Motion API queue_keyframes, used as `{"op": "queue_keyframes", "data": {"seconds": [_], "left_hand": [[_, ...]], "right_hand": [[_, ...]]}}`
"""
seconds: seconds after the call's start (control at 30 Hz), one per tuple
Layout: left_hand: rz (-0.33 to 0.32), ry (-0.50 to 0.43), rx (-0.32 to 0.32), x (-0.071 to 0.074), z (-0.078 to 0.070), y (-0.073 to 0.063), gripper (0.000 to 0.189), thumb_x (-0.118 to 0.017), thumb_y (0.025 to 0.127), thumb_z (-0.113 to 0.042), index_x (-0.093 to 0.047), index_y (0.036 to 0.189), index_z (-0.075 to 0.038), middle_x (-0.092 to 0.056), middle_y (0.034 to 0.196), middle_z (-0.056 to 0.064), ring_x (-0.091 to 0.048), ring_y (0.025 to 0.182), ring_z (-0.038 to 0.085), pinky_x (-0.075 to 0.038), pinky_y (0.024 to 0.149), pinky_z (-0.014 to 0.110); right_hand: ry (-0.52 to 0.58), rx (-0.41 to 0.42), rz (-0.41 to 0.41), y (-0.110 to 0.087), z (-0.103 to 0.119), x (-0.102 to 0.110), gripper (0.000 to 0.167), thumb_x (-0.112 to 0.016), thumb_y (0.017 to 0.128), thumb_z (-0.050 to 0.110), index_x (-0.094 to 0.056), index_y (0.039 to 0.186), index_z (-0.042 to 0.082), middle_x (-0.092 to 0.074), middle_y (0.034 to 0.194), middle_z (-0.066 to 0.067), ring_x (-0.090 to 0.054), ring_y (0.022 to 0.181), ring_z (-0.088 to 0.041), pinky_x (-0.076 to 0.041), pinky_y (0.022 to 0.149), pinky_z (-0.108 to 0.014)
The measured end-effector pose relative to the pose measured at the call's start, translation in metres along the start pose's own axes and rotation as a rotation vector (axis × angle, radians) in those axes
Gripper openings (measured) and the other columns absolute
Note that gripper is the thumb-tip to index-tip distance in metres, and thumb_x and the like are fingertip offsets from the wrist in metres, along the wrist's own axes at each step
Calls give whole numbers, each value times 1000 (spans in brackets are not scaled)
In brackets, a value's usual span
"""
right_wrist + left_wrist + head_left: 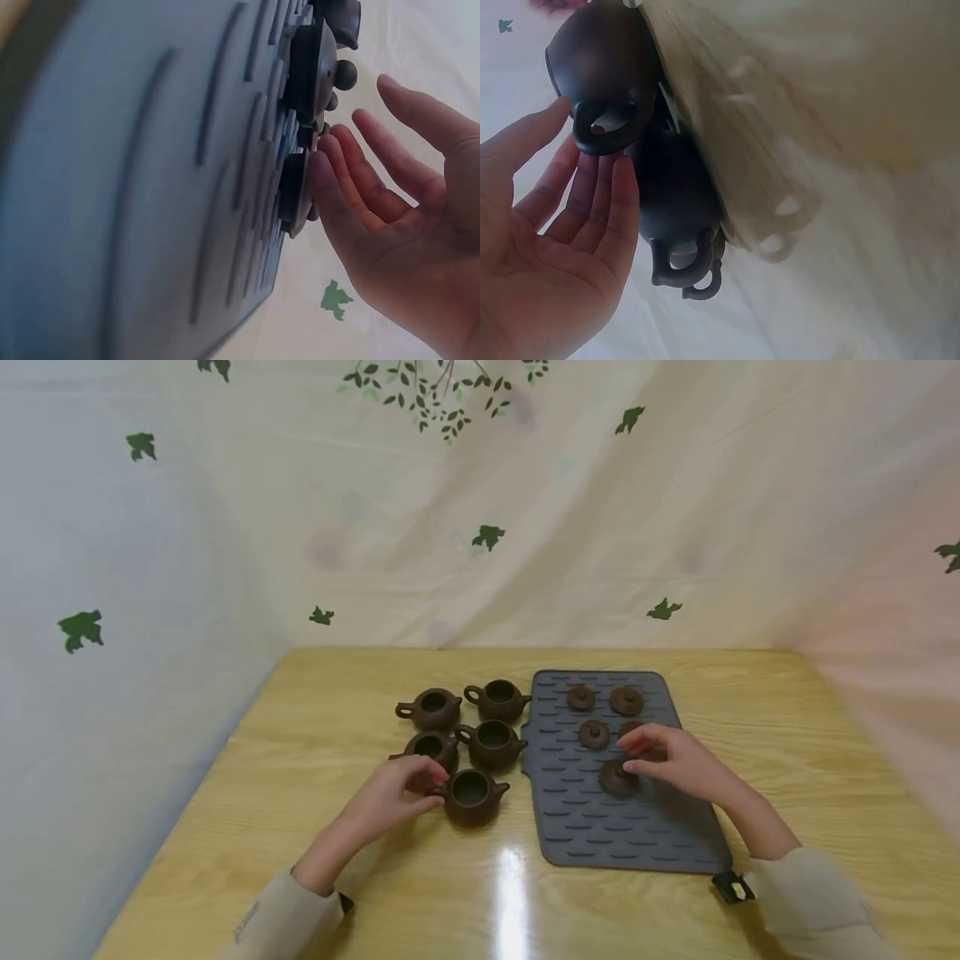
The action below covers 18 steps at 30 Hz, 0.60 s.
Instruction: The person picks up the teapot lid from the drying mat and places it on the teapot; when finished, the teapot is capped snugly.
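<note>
My left hand (386, 797) is at the handle of the nearest small dark brown teapot (474, 808), which stands lidless on the table. In the left wrist view, that hand's thumb and fingertips lie right around the handle (604, 142), fingers loosely bent. Over a grey ridged mat, my right hand (682, 764) reaches with thumb and fingers apart beside the nearest brown lid (615, 778). The right wrist view has its fingertips close to the knobbed lids (309, 71), with nothing in the hand. One lid behind is partly hidden by the right fingers.
Several other open teapots (495, 747) stand close together left of the mat (600, 827), handles pointing left. More round lids (594, 735) lie knob up on the mat's far half. A pale cloth (420, 568) with leaf prints hangs behind the wooden table (300, 727).
</note>
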State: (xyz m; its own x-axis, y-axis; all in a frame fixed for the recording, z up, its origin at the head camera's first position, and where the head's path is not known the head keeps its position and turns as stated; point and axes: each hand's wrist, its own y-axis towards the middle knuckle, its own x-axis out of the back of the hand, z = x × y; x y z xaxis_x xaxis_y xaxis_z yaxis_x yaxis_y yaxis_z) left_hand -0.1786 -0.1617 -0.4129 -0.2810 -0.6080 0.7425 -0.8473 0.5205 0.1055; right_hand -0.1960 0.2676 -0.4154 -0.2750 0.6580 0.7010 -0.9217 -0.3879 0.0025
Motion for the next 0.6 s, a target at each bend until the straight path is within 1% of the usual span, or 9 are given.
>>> {"op": "queue_keyframes", "data": {"seconds": [0.07,0.2,0.47,0.6], "left_hand": [[8,9,0,-1,0,0,20,-78,85,-11,-69,103,-8,-73,99,3,-69,89,13,-58,81,24],[13,-10,12,-2,0,-1,19,-77,85,-9,-69,103,-8,-73,100,4,-70,89,13,-58,81,23],[0,12,21,-3,-1,0,14,-76,87,-10,-69,99,-10,-72,96,2,-70,89,13,-58,80,25],[-1,7,35,-2,-2,2,12,-76,87,-10,-69,97,-10,-72,94,2,-69,88,13,-58,79,26]], "right_hand": [[20,3,31,-1,-1,-1,34,-71,94,23,-65,120,3,-68,115,-13,-64,100,-16,-54,81,-27],[42,12,71,1,0,-3,29,-73,91,20,-67,115,4,-68,110,-11,-63,94,-9,-53,76,-25],[36,41,89,4,0,-4,22,-75,89,14,-70,107,4,-68,105,-11,-62,91,-11,-52,72,-23],[46,51,88,4,-1,-2,18,-75,88,13,-70,103,4,-68,103,-11,-61,88,-7,-52,71,-23]]}}
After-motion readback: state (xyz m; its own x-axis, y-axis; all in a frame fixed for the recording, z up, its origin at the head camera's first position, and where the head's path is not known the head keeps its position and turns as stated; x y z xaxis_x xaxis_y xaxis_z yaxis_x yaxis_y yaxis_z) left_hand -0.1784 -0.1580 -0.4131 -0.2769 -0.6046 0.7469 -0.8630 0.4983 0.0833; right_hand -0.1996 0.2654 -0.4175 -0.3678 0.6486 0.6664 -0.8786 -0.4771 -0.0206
